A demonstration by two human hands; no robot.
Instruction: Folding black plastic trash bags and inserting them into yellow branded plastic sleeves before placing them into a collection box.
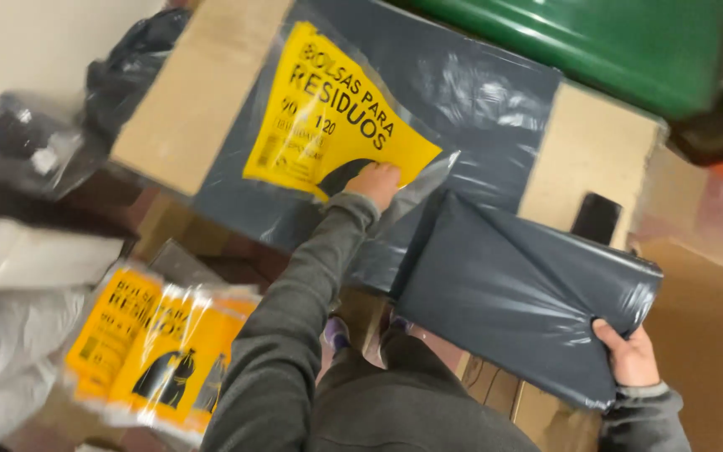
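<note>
The left hand (376, 182) was seen pinching the edge of the yellow-printed clear wrapper (328, 117), fingers closed on the plastic just where it met the dark grey sheet (470, 100) spread over the cardboard box (587, 159). The right hand (629, 358) was clamped on the lower corner of a folded stack of dark grey bags (520, 301), thumb on top, fingers hidden beneath. The stack was held tilted, just right of the wrapper and partly over the box.

As a judgement, the wrapper would be handled best if gripped near its open mouth and kept taut, since the film looked slippery and creased; the stack would be better supported from below, as it was sagging at the held corner.

Around all this, a second yellow packet of bags (156, 351) was lying lower left, a green bin (596, 42) was standing at the top, and black and clear plastic bundles (60, 125) were heaped at the left. A small black object (596, 218) was resting on the box near the stack and could be knocked. The person's own grey sleeve (294, 318) was crossing the middle of the view
</note>
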